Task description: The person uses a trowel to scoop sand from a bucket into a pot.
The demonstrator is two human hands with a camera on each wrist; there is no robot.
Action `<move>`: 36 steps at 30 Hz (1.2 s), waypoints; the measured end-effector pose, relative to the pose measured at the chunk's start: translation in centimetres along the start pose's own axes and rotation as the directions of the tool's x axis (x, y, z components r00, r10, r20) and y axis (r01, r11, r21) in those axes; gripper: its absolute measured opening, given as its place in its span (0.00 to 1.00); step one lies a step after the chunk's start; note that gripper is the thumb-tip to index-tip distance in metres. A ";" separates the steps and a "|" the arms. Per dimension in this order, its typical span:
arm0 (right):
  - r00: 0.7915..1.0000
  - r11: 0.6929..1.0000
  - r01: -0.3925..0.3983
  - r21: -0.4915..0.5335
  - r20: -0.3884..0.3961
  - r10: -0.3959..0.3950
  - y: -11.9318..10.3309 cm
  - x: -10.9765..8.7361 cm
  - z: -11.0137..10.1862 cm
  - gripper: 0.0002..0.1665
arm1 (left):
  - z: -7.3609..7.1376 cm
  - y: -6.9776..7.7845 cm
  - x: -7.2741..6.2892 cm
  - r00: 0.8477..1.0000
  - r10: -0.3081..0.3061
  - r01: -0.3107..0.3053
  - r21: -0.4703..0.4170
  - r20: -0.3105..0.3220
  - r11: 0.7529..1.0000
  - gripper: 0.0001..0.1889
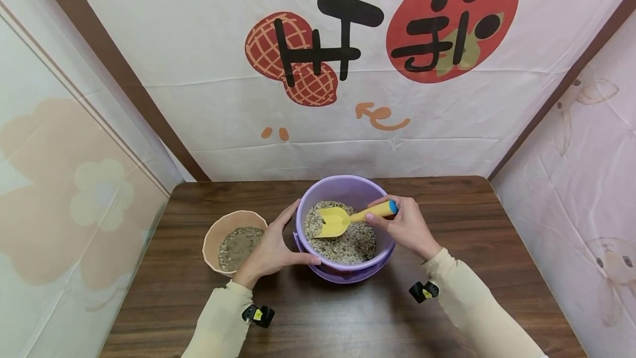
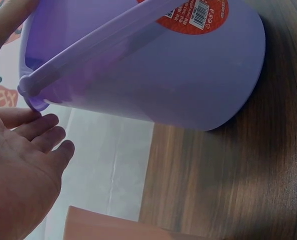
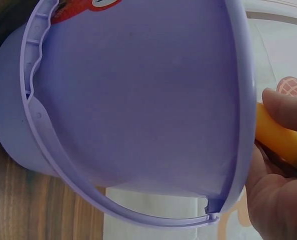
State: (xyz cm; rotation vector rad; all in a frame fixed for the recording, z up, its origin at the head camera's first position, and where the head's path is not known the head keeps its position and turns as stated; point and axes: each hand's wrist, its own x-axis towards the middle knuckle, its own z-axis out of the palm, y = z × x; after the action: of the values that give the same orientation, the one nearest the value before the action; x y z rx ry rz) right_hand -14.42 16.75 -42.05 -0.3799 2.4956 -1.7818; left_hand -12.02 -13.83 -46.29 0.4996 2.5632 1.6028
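Observation:
A purple bucket (image 1: 370,195) stands on the table, part filled with pale coarse sand (image 1: 355,245). My left hand (image 1: 273,250) holds its left side, thumb along the near rim and fingers against the outside; the left wrist view shows fingertips (image 2: 51,135) at the rim beside the handle's pivot. In my right hand (image 1: 404,225) is the yellow grip of a toy shovel (image 1: 334,222), pinched above the bucket's right rim. The shovel's blade lies over the sand, pointing left, with some grains on it. The right wrist view shows the grip (image 3: 281,137) partly behind the rim.
A peach bowl (image 1: 211,247) with murky, sandy contents stands left of the bucket, partly behind my left hand. The bucket's carrying handle (image 3: 63,170) hangs down on the near side. A printed white cloth (image 1: 223,115) rises behind the dark wooden table (image 1: 462,225).

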 end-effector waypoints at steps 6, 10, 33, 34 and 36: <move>0.999 0.993 0.040 -0.113 0.014 -0.038 -0.1 0.1 -0.3 0.14 | 0.0 -0.1 0.0 1.000 0.003 -0.003 0.003 -0.003 1.000 0.69; 0.998 0.969 0.067 -0.237 0.022 -0.064 -0.4 0.2 -0.5 0.13 | 0.0 -0.1 0.0 1.000 -0.005 0.005 0.005 0.000 1.000 0.69; 1.000 0.999 0.029 -0.035 -0.005 -0.029 0.0 -0.4 -0.5 0.12 | 0.0 -0.2 0.0 1.000 0.001 -0.001 0.008 -0.002 1.000 0.70; 1.000 0.999 0.028 -0.025 -0.006 -0.028 0.0 -0.5 -0.6 0.12 | 0.0 -0.2 0.0 1.000 0.001 -0.001 0.008 -0.002 1.000 0.70; 1.000 1.000 0.024 -0.013 -0.011 -0.024 0.0 -0.6 -0.7 0.13 | 0.0 -0.1 0.0 1.000 -0.001 0.001 0.007 0.000 1.000 0.70</move>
State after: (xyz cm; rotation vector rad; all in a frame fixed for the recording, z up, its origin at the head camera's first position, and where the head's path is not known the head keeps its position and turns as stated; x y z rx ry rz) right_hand -14.00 17.53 -41.91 -0.4037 2.5223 -1.7825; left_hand -12.09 -13.88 -46.40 0.4994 2.5698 1.5937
